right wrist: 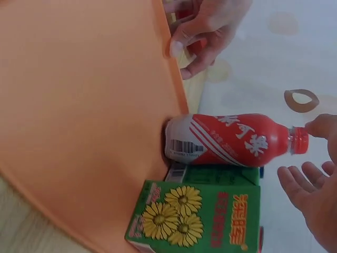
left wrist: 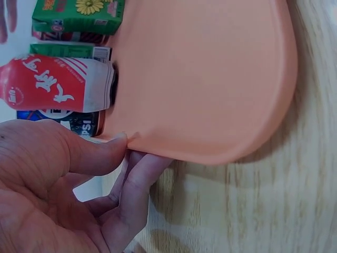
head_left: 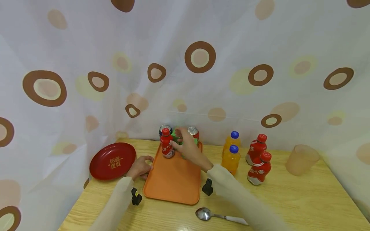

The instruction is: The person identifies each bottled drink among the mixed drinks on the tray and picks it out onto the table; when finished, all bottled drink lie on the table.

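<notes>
An orange tray (head_left: 173, 179) lies on the wooden table. At its far end stand a red bottle with white lettering (head_left: 166, 144) (right wrist: 231, 139), green flower-print cartons (right wrist: 195, 216) (left wrist: 79, 13), a Pepsi can (head_left: 165, 127) (left wrist: 79, 122) and a red can (head_left: 193, 130). My right hand (head_left: 176, 138) (right wrist: 310, 158) hovers open beside the red bottle, one fingertip close to its cap, holding nothing. My left hand (head_left: 144, 165) (left wrist: 124, 153) pinches the tray's left rim, thumb on top and fingers underneath.
A red plate (head_left: 112, 161) lies left of the tray. To the right stand two orange juice bottles (head_left: 231, 158), two more red bottles (head_left: 259, 170) and a translucent cup (head_left: 301, 159). A spoon (head_left: 214, 215) lies near the front edge. A spotted curtain hangs behind.
</notes>
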`<move>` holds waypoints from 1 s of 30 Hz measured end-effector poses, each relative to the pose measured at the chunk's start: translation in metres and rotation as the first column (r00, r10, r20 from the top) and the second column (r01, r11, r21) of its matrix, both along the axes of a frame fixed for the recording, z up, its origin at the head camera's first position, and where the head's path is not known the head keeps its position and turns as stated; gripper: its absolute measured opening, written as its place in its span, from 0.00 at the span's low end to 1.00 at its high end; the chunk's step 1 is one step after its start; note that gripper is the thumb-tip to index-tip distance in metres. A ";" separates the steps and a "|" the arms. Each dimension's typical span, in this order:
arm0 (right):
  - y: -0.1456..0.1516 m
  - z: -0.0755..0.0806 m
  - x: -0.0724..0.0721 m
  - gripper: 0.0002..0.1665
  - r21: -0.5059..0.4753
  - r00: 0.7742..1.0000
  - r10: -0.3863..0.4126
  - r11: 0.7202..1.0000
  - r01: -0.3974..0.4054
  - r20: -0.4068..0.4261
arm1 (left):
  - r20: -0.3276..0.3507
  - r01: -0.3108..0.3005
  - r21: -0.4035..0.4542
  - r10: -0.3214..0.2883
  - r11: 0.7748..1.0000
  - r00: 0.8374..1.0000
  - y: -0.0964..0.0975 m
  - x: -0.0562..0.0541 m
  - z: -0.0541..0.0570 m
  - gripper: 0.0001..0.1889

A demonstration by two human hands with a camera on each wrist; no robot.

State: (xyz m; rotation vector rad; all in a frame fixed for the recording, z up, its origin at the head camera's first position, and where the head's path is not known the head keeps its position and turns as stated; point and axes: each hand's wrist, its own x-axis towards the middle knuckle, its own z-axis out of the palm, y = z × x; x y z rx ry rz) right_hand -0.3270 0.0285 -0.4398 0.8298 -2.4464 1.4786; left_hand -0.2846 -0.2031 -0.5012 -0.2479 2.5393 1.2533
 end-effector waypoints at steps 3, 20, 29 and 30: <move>-0.009 -0.007 -0.001 0.31 0.003 1.000 0.001 1.000 -0.001 0.016 | 0.003 0.003 -0.001 -0.003 1.000 1.000 0.001 0.003 -0.001 0.19; -0.044 -0.026 -0.014 0.47 0.179 0.998 -0.066 0.982 0.063 0.013 | -0.008 0.011 -0.020 -0.011 1.000 1.000 0.001 0.001 0.001 0.19; -0.047 -0.028 -0.003 0.42 0.206 0.998 -0.068 0.976 0.066 0.003 | -0.012 0.016 -0.059 -0.016 0.998 1.000 0.003 0.000 0.001 0.19; -0.047 -0.026 -0.001 0.42 0.211 0.997 -0.070 0.975 0.065 0.016 | -0.015 0.021 -0.062 -0.022 0.998 1.000 0.002 0.000 0.002 0.18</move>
